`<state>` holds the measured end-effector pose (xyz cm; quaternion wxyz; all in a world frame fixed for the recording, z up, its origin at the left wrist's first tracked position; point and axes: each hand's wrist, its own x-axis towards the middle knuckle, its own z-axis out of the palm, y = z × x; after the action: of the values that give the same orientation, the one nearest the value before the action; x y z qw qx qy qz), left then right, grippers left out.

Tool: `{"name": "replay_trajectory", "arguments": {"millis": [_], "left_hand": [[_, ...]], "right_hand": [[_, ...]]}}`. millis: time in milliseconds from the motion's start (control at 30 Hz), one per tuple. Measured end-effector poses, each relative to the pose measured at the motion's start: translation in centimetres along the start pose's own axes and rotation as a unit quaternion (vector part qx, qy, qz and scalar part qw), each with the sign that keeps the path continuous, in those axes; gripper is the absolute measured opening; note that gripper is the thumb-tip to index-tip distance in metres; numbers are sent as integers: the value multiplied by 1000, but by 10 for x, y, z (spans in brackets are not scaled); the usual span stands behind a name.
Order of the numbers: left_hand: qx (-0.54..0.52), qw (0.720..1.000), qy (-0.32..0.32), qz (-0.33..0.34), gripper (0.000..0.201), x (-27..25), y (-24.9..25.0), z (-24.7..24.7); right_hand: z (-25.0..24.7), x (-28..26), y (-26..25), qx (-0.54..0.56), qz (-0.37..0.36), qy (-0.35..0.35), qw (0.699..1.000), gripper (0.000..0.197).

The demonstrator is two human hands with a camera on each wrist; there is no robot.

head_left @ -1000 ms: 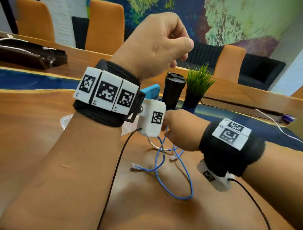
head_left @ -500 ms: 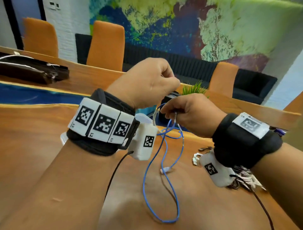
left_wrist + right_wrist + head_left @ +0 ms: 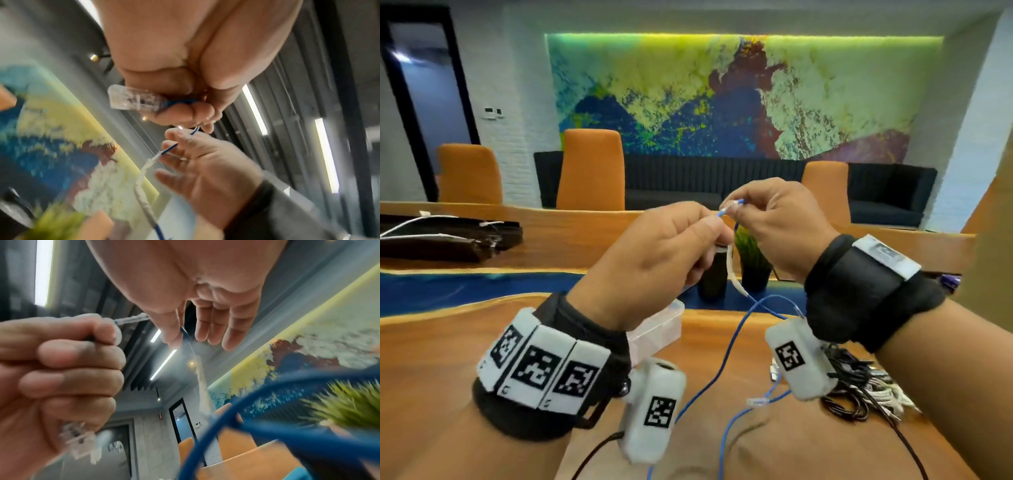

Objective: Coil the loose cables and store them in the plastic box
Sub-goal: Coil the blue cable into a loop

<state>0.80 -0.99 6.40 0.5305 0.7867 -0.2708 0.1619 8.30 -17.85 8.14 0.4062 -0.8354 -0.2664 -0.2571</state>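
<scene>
Both hands are raised above the wooden table (image 3: 431,359) with a thin blue network cable (image 3: 726,353) between them. My left hand (image 3: 714,222) is a fist round the cable, and a clear plug (image 3: 133,99) sticks out of it. My right hand (image 3: 732,209) pinches the cable just beside it, at a white-wrapped stretch (image 3: 732,270). The rest hangs in loops to the table, where the other clear plug (image 3: 756,401) lies. The clear plastic box (image 3: 657,329) sits behind my left wrist, partly hidden.
A tangle of black and white cables (image 3: 859,387) lies on the table under my right wrist. A dark tumbler (image 3: 712,277) and a small green plant (image 3: 753,260) stand behind the hands. Dark bags (image 3: 441,240) lie far left; orange chairs line the far side.
Both hands have lifted from near the table to chest height, drawing the blue cable up. The left hand now grips a plug end, and the view has tilted up.
</scene>
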Motion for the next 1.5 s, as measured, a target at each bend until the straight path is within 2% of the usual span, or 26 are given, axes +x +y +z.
{"name": "replay_trajectory", "arguments": {"millis": [67, 133, 233, 333, 400, 433, 467, 500, 533, 567, 667, 767, 833, 933, 1000, 1067, 1100, 1133, 1167, 1200, 1233, 1267, 1333, 1367, 1433, 1500], "left_hand": [[-152, 988, 12, -27, 30, 2, 13, -1], [-273, 961, 20, -36, 29, 6, 24, 0], [-371, 927, 40, -30, 25, 14, 35, 5], [-375, 926, 43, -29, 23, 19, 38, 8], [-296, 954, 40, -8, 25, 20, 39, 10], [-213, 976, 36, 16, 25, 20, 38, 10], [-105, 993, 34, 47, 23, 21, 35, 11], [1, 997, 26, 76, 21, 21, 32, 11], [86, 992, 11, 94, 20, 21, 30, 10], [141, 985, -6, 103, 20, 22, 27, 9], [211, 970, -56, 111, 23, 21, 29, 6], [131, 982, -103, 89, 23, 17, 40, 2], [55, 990, -117, 48, 27, 15, 49, -1], [-43, 985, -169, -5, 32, 13, 52, -7], [-165, 965, -202, -21, 28, 9, 53, -10], [-310, 927, -209, -36, 26, 5, 58, -9], [-364, 910, -194, -37, 27, 4, 61, -7], [-388, 906, -166, -30, 27, 4, 65, -4], [-369, 921, -126, -13, 29, 5, 65, -1], [-300, 950, -82, 16, 32, 7, 63, 1], [-180, 981, -43, 59, 33, 10, 59, 3], [-34, 993, -24, 106, 32, 12, 52, 4], [204, 966, -32, 154, 33, 12, 38, 4], [248, 956, -39, 152, 33, 13, 32, 3], [185, 974, -60, 112, 29, 9, 30, 2], [14, 994, -96, 48, 28, 2, 37, 5]], "right_hand": [[-3, -7, -7, 137, 81, -9, 987, 17], [0, -21, -18, 252, 157, -55, 953, 19], [5, -48, -34, 237, 175, -152, 943, 21], [2, -70, -49, 211, 185, -267, 922, 8], [-6, -77, -54, 190, 197, -320, 907, 23], [-11, -78, -57, 119, 163, -330, 922, 23], [-18, -78, -59, 8, 98, -325, 941, 17], [-26, -77, -62, -97, 24, -314, 944, 11], [-35, -75, -64, -182, -45, -299, 936, 14], [-44, -73, -67, -228, -79, -279, 929, 20], [-74, -61, -68, -180, -83, -202, 959, 22], [-95, -47, -59, -91, -85, -118, 985, 14], [-101, -43, -56, -56, -100, -82, 990, 12], [-104, -37, -52, 57, -104, -24, 993, 7], [-97, -36, -44, 157, -66, 12, 985, 11], [-79, -39, -35, 205, -25, 27, 978, 19], [-66, -44, -31, 206, -19, 14, 978, 23], [-53, -51, -29, 199, -17, -20, 980, 23], [-42, -59, -29, 170, -13, -71, 983, 22], [-34, -68, -32, 111, -9, -138, 984, 21], [-30, -76, -38, 32, -14, -204, 978, 18], [-31, -80, -46, -46, -35, -249, 967, 16], [-46, -81, -61, -135, -110, -257, 951, 16], [-57, -77, -66, -136, -137, -228, 954, 17], [-82, -65, -68, -90, -151, -131, 976, 15], [-99, -52, -64, -28, -157, -48, 986, 13]]}}
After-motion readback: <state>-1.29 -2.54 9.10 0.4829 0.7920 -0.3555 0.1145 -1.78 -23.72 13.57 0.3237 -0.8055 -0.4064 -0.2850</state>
